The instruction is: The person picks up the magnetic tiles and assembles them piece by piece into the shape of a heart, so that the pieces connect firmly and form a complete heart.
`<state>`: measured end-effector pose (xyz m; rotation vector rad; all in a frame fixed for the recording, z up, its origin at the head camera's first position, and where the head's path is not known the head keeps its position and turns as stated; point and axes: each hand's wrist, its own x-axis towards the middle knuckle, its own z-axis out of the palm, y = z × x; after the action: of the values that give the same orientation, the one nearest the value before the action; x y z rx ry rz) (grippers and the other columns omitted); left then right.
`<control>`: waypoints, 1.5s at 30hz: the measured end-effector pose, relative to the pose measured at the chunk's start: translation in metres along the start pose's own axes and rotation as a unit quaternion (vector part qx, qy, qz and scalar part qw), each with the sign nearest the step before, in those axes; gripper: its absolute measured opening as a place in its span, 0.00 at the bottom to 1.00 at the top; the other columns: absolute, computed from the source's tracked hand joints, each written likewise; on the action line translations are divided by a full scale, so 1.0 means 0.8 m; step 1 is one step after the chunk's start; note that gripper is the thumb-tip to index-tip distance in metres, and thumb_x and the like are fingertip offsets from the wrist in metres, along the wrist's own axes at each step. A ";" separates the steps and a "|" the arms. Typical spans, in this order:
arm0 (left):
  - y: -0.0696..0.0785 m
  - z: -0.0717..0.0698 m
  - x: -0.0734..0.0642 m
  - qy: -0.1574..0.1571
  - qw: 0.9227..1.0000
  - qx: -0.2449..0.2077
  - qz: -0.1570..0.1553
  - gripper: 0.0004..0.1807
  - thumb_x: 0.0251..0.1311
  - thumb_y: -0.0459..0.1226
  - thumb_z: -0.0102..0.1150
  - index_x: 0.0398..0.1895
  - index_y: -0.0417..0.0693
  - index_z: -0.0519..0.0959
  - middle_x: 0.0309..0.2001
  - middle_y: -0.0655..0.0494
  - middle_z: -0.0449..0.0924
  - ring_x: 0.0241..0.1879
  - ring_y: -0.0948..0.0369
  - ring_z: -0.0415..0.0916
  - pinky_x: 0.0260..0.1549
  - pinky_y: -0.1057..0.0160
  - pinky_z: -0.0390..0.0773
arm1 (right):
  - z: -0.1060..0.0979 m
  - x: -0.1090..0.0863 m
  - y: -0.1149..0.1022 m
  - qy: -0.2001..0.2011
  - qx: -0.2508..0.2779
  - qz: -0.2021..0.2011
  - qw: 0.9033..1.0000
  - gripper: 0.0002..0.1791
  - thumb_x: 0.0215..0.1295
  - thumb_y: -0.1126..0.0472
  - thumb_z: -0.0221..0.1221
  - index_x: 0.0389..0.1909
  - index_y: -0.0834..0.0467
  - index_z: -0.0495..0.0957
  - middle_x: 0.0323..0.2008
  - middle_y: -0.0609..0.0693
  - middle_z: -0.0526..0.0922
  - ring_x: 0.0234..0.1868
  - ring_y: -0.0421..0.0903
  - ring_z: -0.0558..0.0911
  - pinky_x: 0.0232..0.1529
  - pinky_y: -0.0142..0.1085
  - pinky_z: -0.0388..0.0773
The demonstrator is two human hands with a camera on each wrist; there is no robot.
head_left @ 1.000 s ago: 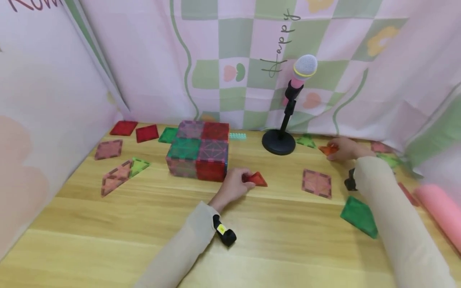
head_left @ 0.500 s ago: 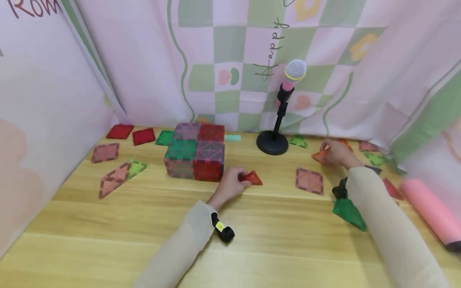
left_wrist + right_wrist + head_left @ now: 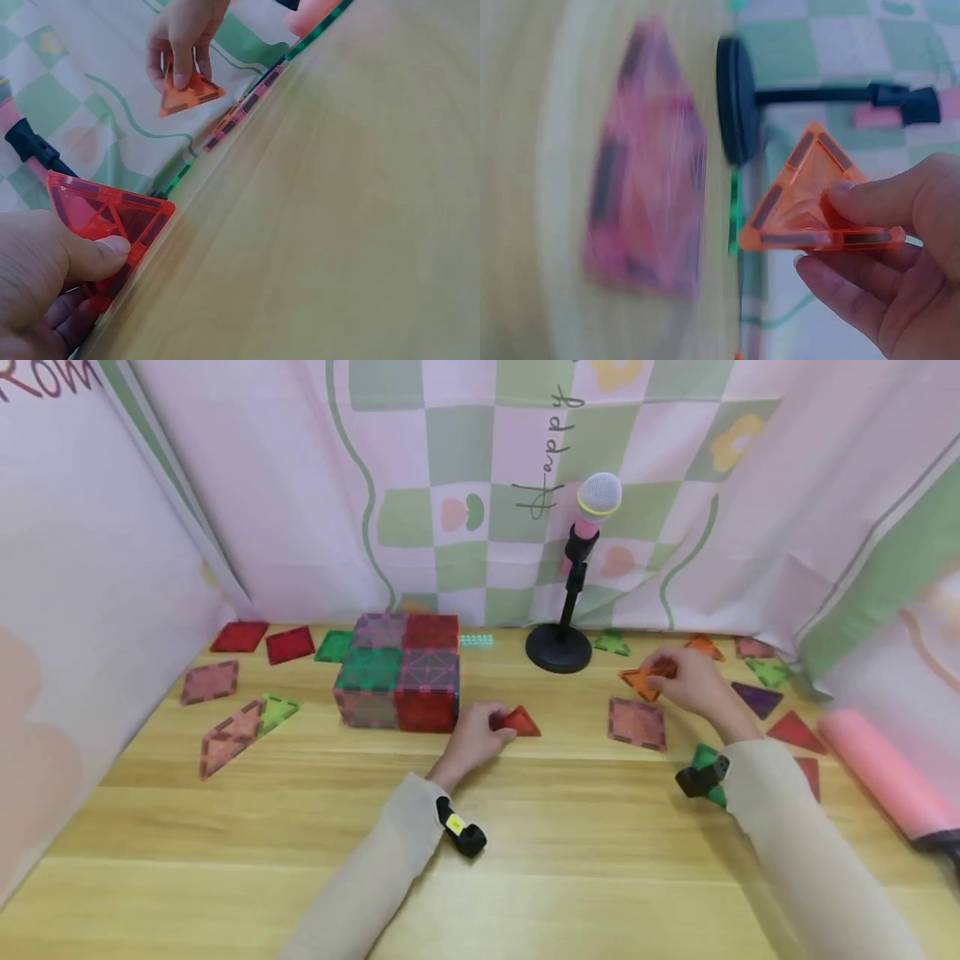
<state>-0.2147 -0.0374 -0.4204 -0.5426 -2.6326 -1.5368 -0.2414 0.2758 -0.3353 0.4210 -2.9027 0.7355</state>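
My left hand (image 3: 477,737) pinches a red triangular magnetic tile (image 3: 124,217) between thumb and fingers, just right of a block (image 3: 401,672) built from red, green and purple square tiles. The red tile stands close to the tabletop in the left wrist view. My right hand (image 3: 687,683) pinches an orange triangular tile (image 3: 810,199), raised off the table with thumb on one face and fingers behind. Below it in the head view lies a pink square tile (image 3: 636,723). A green tile (image 3: 705,758) lies under the right wrist, partly hidden by the wrist camera.
A microphone on a black stand (image 3: 559,647) rises at the back. Loose tiles lie at the right, among them a purple triangle (image 3: 757,699) and a red triangle (image 3: 797,732). A pink cylinder (image 3: 885,768) lies at the right edge. More tiles (image 3: 228,735) lie at the left.
My right hand has lifted the orange tile and brought it leftward, toward the pink square tile. My left hand keeps its grip on the red tile nearly in place. The head view has shifted slightly.
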 end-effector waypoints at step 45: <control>0.012 0.014 0.005 0.039 0.998 -0.025 0.047 0.08 0.56 0.36 0.66 0.35 0.40 0.84 0.32 0.50 0.85 0.29 0.64 0.72 0.29 0.70 0.72 | 0.099 -0.011 -0.114 -0.011 0.151 -0.072 0.986 0.04 0.56 0.72 0.63 0.33 0.64 0.82 0.34 0.58 0.86 0.36 0.50 0.83 0.39 0.37 0.79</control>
<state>-0.2138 -0.0220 -0.4172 -0.5880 -2.4788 -1.5675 -0.2095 0.1624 -0.3654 0.6656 -2.7480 1.1554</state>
